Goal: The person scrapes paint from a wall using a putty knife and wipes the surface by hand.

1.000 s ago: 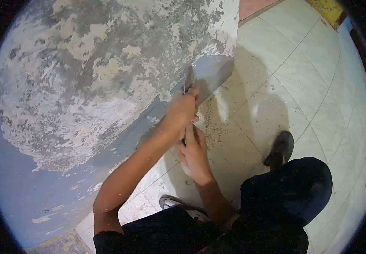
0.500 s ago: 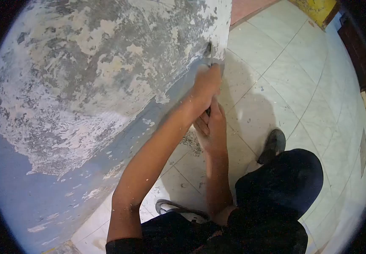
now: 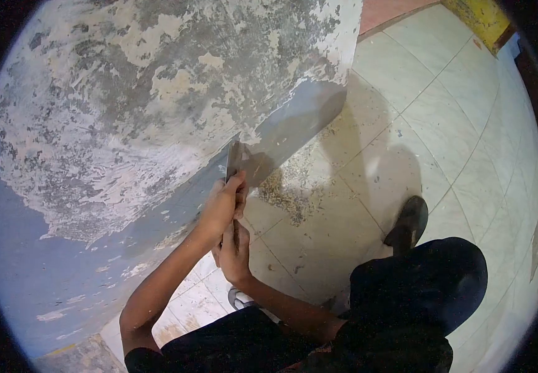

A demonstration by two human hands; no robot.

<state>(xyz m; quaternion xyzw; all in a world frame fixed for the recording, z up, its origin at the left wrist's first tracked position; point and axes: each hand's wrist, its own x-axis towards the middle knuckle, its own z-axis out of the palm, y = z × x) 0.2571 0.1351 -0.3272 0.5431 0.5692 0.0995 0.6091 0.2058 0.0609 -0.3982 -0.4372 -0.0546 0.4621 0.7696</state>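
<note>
Scraper (image 3: 234,158) & both hands've shifted back from the corner of wall (image 3: 151,137) vs 0.5 s ago, L grip (image 3: 221,205) clamped nr blade, R grip (image 3: 235,253) round handle end, blade at blue paint (image 3: 276,132) edge; too steep/hard a push could slip or gouge.
</note>
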